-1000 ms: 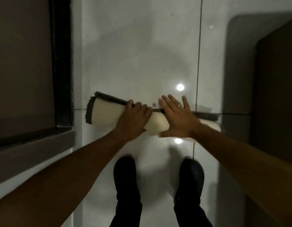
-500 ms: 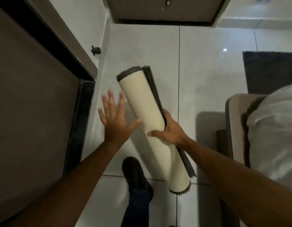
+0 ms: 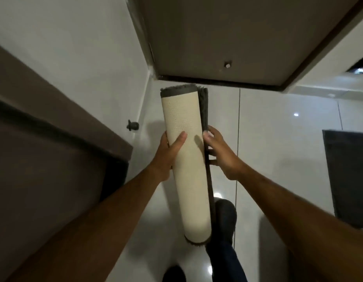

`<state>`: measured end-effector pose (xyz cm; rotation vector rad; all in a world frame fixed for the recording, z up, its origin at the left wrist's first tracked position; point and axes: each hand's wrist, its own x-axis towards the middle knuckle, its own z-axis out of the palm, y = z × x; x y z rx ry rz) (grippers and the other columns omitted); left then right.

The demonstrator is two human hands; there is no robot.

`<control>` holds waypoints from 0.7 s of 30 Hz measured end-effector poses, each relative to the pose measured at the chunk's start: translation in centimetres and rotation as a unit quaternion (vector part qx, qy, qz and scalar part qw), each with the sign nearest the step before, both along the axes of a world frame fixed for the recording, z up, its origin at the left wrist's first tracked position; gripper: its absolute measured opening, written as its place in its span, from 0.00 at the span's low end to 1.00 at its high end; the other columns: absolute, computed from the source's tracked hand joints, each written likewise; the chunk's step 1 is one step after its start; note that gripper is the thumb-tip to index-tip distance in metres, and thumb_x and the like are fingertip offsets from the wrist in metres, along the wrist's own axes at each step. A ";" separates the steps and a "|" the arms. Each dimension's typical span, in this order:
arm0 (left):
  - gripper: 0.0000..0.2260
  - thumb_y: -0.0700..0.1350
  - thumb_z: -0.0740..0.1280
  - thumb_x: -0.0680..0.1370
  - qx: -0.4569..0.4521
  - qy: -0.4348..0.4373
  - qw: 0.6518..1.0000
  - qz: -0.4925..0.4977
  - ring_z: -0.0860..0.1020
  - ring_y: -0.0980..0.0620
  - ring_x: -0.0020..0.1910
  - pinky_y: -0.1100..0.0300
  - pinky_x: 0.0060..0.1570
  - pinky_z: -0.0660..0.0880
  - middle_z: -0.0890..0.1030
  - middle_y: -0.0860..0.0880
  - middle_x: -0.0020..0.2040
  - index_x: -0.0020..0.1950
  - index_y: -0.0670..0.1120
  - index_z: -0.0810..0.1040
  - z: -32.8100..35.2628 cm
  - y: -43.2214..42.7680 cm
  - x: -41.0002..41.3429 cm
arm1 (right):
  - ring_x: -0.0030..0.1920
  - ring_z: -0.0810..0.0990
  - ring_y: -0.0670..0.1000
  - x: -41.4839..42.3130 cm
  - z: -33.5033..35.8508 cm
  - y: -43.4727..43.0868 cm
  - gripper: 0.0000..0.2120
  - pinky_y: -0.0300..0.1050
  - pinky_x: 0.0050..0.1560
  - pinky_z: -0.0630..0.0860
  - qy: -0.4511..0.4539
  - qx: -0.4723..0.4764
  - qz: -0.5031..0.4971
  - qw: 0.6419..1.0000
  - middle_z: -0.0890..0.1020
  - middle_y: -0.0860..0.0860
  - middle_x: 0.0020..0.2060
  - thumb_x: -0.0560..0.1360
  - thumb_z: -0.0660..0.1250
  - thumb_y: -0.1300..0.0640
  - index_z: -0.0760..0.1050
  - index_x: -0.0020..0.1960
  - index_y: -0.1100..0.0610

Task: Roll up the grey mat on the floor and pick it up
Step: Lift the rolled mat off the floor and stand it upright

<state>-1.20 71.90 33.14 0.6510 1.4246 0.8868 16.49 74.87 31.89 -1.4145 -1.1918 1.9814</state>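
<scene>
Two hands [image 3: 196,153] gripping one rolled mat [image 3: 186,159], lifted

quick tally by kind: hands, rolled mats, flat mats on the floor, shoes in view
hands: 2, left hand and right hand
rolled grey mat with cream backing: 1
flat dark grey mat on the floor: 1
dark shoes: 2
total: 6

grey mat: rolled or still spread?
Rolled: the grey mat is a tight cream-backed cylinder, held off the floor by the left hand and right hand.
</scene>
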 end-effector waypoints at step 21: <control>0.36 0.73 0.64 0.67 -0.023 -0.115 0.976 0.184 0.76 0.44 0.64 0.35 0.58 0.75 0.77 0.49 0.66 0.70 0.57 0.71 -1.0 36.0 -13.4 | 0.57 0.83 0.52 -15.6 -0.5 43.3 0.24 0.59 0.60 0.79 -0.013 0.056 0.160 0.985 0.84 0.46 0.56 0.67 0.77 0.44 0.77 0.61 0.44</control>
